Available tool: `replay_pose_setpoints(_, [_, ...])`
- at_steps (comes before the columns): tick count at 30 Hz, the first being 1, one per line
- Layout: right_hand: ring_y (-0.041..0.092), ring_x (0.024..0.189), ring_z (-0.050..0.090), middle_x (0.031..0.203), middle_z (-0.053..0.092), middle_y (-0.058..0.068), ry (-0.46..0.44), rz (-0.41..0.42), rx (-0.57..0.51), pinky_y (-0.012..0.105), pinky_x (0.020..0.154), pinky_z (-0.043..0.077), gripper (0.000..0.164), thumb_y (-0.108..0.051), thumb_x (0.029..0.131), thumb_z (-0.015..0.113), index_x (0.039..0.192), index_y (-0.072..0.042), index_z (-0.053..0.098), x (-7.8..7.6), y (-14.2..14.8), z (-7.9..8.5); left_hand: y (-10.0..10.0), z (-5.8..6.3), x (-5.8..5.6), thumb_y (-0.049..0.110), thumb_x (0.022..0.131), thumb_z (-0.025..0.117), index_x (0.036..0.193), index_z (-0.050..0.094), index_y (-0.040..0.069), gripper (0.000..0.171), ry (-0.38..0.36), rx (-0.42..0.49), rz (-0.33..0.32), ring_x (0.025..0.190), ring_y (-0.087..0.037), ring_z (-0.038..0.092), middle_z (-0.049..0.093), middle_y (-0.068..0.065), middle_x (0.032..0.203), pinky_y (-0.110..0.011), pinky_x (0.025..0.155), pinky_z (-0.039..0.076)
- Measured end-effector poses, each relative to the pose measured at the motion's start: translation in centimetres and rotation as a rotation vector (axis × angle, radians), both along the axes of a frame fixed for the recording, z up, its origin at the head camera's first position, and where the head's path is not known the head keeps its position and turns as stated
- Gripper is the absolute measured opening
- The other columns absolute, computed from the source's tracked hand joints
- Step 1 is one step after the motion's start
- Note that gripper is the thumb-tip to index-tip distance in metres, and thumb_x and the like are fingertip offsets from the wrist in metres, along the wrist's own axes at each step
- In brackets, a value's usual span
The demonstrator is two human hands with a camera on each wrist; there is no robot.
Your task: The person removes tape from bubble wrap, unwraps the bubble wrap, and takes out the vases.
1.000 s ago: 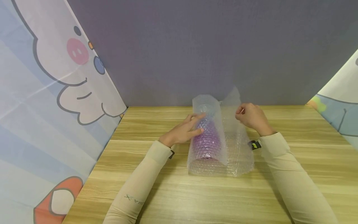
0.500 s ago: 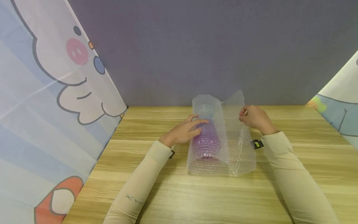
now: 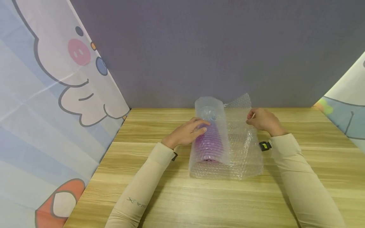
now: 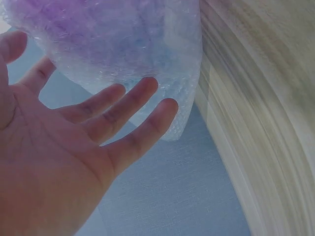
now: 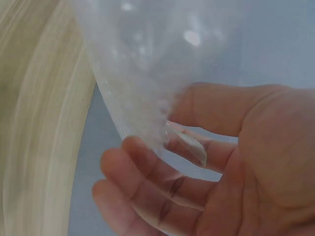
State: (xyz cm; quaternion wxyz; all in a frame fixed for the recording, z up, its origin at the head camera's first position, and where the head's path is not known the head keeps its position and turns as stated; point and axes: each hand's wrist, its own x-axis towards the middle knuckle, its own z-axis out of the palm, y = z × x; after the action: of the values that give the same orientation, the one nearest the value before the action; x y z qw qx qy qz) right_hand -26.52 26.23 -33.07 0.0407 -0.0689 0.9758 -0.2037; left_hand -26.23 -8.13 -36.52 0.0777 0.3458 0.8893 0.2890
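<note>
A bottle-shaped thing (image 3: 209, 144), purple with a pale blue top, lies under clear bubble wrap (image 3: 240, 152), its details blurred by the plastic. The sheet folds over it from the left, and a loose flap stands to the right. My left hand (image 3: 186, 131) rests on the wrapped thing from the left, fingers spread and relaxed; in the left wrist view those fingers (image 4: 142, 101) lie along the plastic. At the flap's right edge, my right hand (image 3: 263, 121) pinches the bubble wrap between thumb and fingers. The right wrist view shows the sheet's corner (image 5: 142, 108) at the fingertips.
The wood-grain table (image 3: 182, 202) carries the wrap near its back edge. Behind it rises a grey panel (image 3: 199, 53). Cartoon-printed curtains (image 3: 51, 133) hang on the left, with another at the right.
My right hand has moved slightly right, drawing the flap of bubble wrap that way and spreading it. My left hand's fingers have drawn back a little over the wrapped thing.
</note>
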Motion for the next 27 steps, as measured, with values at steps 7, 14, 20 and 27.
replay_pose_setpoints(7, [0.049,0.107,0.058,0.125,0.056,0.034,0.015,-0.023,0.025,0.058,0.080,0.049,0.041,-0.029,0.099,0.062,0.124,0.003,0.059,0.5,-0.1,0.8,-0.3,0.2,0.0,0.060,0.105,0.041,0.143,0.053,0.034,0.048,-0.008,0.021,0.023,0.130,-0.025,0.055,0.041,-0.007,0.159,-0.050,0.105,0.051])
replay_pose_setpoints(14, [0.061,0.124,0.030,0.135,0.042,0.039,0.146,-0.010,-0.020,0.071,0.097,0.035,0.046,-0.028,0.098,0.063,0.128,0.005,0.056,1.3,-1.0,1.8,-0.4,0.4,0.0,0.061,0.103,0.046,0.137,0.056,0.032,0.046,0.021,0.010,0.057,0.117,-0.021,0.059,0.050,-0.007,0.152,-0.046,0.096,0.054])
replay_pose_setpoints(20, [0.059,0.129,0.035,0.137,0.050,0.034,0.159,0.124,-0.026,0.071,0.108,0.030,0.044,-0.025,0.097,0.067,0.128,0.004,0.058,1.8,-2.6,2.4,-0.5,0.5,-0.1,0.059,0.102,0.049,0.135,0.058,0.032,0.044,0.036,0.004,0.064,0.108,-0.018,0.059,0.054,-0.007,0.147,-0.043,0.090,0.055])
replay_pose_setpoints(27, [0.057,0.137,0.038,0.142,0.050,0.031,0.081,0.295,0.023,0.072,0.112,0.032,0.045,-0.021,0.096,0.070,0.134,-0.001,0.058,1.6,-4.1,0.8,-0.7,0.6,-0.2,0.056,0.102,0.053,0.133,0.059,0.031,0.040,0.022,0.008,0.064,0.102,-0.018,0.060,0.059,-0.005,0.136,-0.041,0.088,0.054])
